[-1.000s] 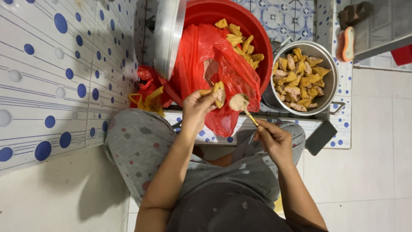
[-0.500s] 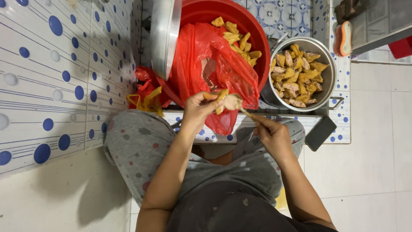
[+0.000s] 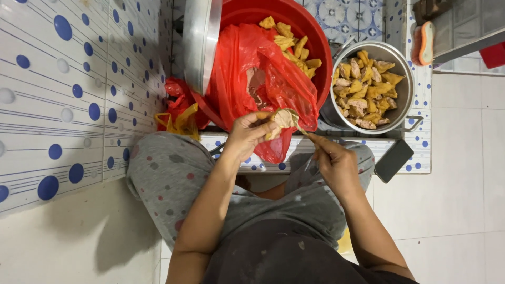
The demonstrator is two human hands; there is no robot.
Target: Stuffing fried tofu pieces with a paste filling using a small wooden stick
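Observation:
My left hand (image 3: 248, 135) holds a yellow-brown tofu puff (image 3: 280, 121) packed with pale filling, just in front of the red plastic bag (image 3: 252, 79). My right hand (image 3: 335, 164) grips a thin spoon (image 3: 301, 126) whose tip presses into the puff's filling. Behind the hands, the bag drapes over a red basin (image 3: 315, 47) with several unfilled tofu puffs (image 3: 294, 47) at its far side. To the right stands a metal pot (image 3: 404, 94) full of stuffed puffs (image 3: 365, 89).
A metal lid (image 3: 197, 44) leans against the basin's left side. Crumpled red and yellow bags (image 3: 180, 113) lie by the dotted tile wall (image 3: 63, 105). A dark phone (image 3: 393, 160) lies near my right knee. A scrub brush (image 3: 423, 42) sits at the top right.
Both hands stayed close together at the puff. The spoon tip shifted slightly against the filling while the left hand turned the puff a little.

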